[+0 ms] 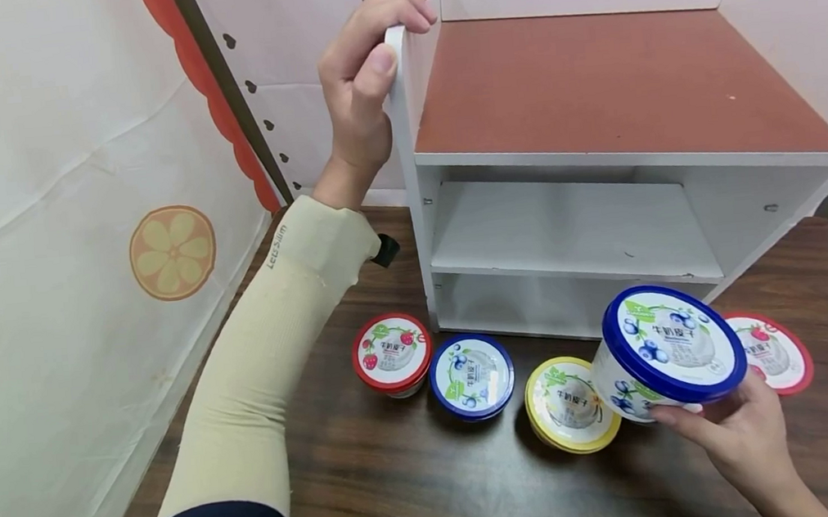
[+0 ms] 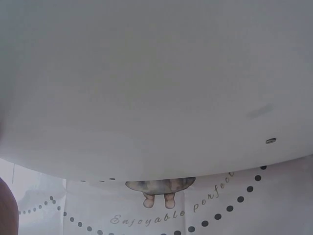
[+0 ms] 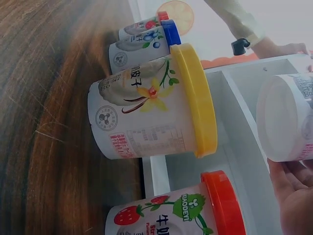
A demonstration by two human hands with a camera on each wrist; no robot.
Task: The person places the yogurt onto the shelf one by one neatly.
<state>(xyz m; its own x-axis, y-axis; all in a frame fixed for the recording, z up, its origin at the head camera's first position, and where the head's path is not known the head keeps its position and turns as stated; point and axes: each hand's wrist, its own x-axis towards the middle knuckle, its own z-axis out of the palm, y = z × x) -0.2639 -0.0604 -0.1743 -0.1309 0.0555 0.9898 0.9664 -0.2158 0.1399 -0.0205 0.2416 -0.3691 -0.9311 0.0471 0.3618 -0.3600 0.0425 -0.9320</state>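
Note:
My left hand (image 1: 368, 74) grips the front edge of the white shelf unit's left side panel, fingers curled over it and thumb in front. In my right hand (image 1: 739, 427) is a blueberry tub (image 1: 673, 342) with a blue lid, held off the table before the unit. Its white base (image 3: 276, 117) shows in the right wrist view. On the table stand a red-lidded strawberry tub (image 1: 393, 355), a blue-lidded tub (image 1: 472, 376) and a yellow-lidded tub (image 1: 573, 405). A second red-lidded tub (image 1: 773, 352) is partly hidden behind my right hand.
The white shelf unit (image 1: 573, 220) stands at the back of the wooden table (image 1: 405, 489), with a brown top board (image 1: 613, 85) and two compartments below. A pale printed curtain (image 1: 87, 238) hangs at the left.

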